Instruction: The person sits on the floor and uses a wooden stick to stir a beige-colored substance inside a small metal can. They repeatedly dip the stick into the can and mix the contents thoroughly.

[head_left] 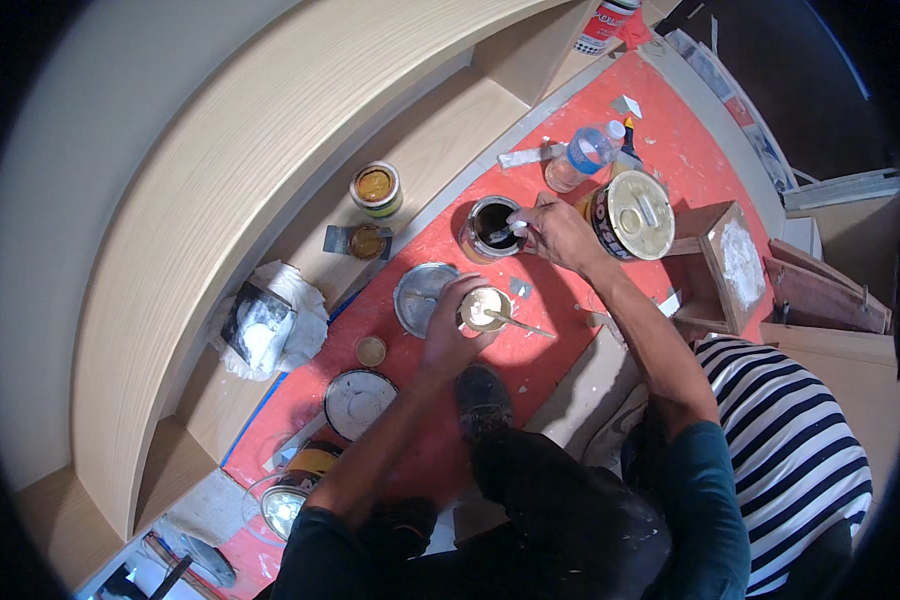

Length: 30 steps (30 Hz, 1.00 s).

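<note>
Dark shoe: the shoe [483, 400] stands on the red sheet [700, 140] close to the left hand; a shifted foot could bump that grip.
Left hand: the left hand [450, 335] curls around a small cup [482, 303] of cream-coloured stuff; whether the cup also rests on the sheet, I cannot tell. A tilt could spill it.
Stick: the thin stick [526, 325] juts past the cup's rim; a brushing sleeve could flip it out, spattering.
Right hand: the right hand [562, 234] pinches a pale tool [517, 228] over the open dark can [491, 220]; drips could fall during any carry across, or a hooked rim could tip the can.
Large tin: the tin [642, 215] sits near the right wrist; a swinging elbow might strike it.
Bottle: the clear bottle [571, 165], beyond that hand, could topple if nudged.
</note>
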Available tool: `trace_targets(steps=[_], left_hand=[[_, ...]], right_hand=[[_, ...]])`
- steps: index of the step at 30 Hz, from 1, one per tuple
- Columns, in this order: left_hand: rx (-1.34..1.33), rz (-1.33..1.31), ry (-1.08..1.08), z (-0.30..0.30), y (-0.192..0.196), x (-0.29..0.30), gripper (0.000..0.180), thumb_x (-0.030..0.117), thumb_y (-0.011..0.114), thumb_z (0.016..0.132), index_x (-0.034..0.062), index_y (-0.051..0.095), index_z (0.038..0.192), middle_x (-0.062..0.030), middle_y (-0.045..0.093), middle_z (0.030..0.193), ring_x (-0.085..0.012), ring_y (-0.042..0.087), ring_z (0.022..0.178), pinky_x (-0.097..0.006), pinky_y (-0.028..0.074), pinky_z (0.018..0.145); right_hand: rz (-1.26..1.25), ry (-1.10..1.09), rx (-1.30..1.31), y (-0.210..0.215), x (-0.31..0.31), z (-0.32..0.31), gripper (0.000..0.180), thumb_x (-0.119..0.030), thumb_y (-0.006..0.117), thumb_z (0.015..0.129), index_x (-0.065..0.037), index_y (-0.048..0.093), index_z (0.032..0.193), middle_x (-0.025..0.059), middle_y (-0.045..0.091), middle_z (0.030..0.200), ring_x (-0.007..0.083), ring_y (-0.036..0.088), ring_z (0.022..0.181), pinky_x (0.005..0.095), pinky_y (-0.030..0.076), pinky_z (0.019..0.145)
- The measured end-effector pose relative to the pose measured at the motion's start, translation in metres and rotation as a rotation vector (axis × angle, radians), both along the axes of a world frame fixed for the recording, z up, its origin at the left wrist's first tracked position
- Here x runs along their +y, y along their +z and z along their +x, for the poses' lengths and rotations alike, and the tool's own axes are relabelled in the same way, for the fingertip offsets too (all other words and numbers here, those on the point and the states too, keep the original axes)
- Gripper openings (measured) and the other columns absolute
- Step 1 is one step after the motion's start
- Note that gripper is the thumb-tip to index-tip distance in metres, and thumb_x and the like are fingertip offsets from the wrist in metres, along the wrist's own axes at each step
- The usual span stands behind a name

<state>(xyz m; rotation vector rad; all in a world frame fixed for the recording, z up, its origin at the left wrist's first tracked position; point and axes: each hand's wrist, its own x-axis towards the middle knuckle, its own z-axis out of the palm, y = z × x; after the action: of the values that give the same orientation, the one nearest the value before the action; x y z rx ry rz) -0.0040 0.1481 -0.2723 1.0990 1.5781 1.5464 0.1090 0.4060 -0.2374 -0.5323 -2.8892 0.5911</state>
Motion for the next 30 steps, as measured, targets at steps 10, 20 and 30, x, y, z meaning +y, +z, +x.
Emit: trace_targets(steps=[10,20,30], left_hand=[[0.134,0.045,-0.129,-0.002,-0.005,0.016,0.075,0.011,0.092,0.073,0.0097,0.057,0.139,-0.0312,0.038,0.16,-0.0429,0.039,0.151,-0.049,0.037,0.121],[0.111,0.027,-0.163,-0.002,-0.002,0.025,0.068,0.007,0.088,0.074,0.0102,0.059,0.134,-0.0236,0.053,0.149,-0.0439,0.024,0.159,-0.052,0.035,0.122],[0.09,0.0,-0.211,-0.003,-0.006,0.03,0.066,0.011,0.09,0.074,0.0042,0.059,0.132,-0.0235,0.06,0.14,-0.045,0.025,0.158,-0.053,0.034,0.123]], right_hand=[[0.006,0.101,-0.111,0.009,0.006,-0.009,0.029,-0.004,0.08,0.072,-0.008,0.076,0.1,0.0157,0.063,0.081,0.0349,0.064,0.087,0.0464,0.055,0.076],[0.11,0.238,-0.125,0.022,0.006,-0.03,0.018,-0.003,0.075,0.072,-0.009,0.072,0.089,0.0148,0.064,0.08,0.0333,0.063,0.087,0.0456,0.054,0.074],[0.251,0.165,-0.184,0.013,0.002,-0.032,0.014,-0.014,0.074,0.078,-0.004,0.072,0.088,0.0182,0.068,0.077,0.0365,0.067,0.08,0.0489,0.058,0.074]])
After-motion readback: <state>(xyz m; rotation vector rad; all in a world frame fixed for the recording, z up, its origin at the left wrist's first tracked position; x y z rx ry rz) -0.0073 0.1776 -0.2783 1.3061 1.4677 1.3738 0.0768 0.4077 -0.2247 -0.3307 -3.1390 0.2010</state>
